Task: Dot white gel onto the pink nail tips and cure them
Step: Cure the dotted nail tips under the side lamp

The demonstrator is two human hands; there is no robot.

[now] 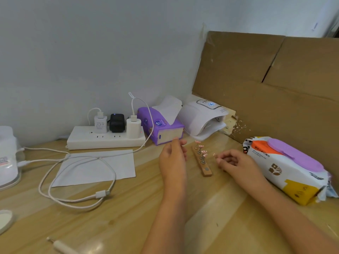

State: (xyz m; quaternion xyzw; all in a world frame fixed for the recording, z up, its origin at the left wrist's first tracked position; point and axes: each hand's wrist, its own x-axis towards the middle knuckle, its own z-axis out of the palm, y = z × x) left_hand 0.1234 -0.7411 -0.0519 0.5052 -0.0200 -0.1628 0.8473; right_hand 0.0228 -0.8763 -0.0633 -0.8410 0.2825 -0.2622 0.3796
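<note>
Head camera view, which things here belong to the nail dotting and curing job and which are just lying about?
Job: wooden stand; pink nail tips; curing lamp; small piece pinched in right hand.
Lying about: power strip; tissue box; wet wipes; charging cable; paper sheet.

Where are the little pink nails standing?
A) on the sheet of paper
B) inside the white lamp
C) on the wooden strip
C: the pink nail tips stand on little pegs along the wooden strip, while the right hand pinches one small piece beside it.
</note>
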